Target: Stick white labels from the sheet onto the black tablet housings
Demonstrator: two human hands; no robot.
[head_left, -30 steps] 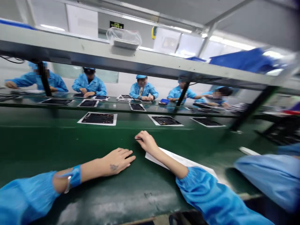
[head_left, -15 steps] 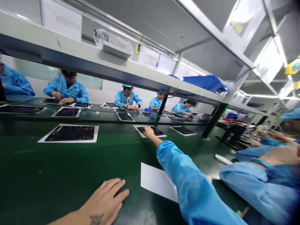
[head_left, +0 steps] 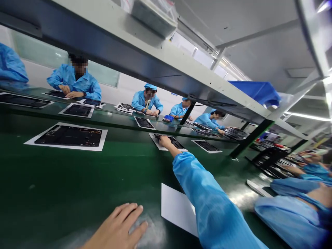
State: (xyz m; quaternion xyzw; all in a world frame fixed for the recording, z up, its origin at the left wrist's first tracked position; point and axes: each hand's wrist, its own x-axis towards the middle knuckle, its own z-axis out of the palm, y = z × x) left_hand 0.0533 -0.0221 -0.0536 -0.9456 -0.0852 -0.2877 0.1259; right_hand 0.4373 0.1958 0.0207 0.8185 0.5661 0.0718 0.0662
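**A:** Where's your right grip [head_left: 165, 141] at?

**B:** Stretched out around 12 o'clock, my fingertips on a black panel [head_left: 173, 142] lying on white backing. Honestly can't tell if I'm pinching it.

**A:** And the left grip [head_left: 116, 228]?

**B:** Open, fingers spread on the green tabletop [head_left: 77, 176], with a loose sheet of paper [head_left: 176, 211] at its 3 o'clock.

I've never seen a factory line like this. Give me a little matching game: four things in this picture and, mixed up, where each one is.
Things:
1. left hand
2. right hand
3. blank white sheet
4. blue bundle

Places:
A. up on the overhead shelf
B. touching a dark panel
C. resting on the green bench, nearest the viewer
D. lying beside the right sleeve

Pairs: 1-C, 2-B, 3-D, 4-A.
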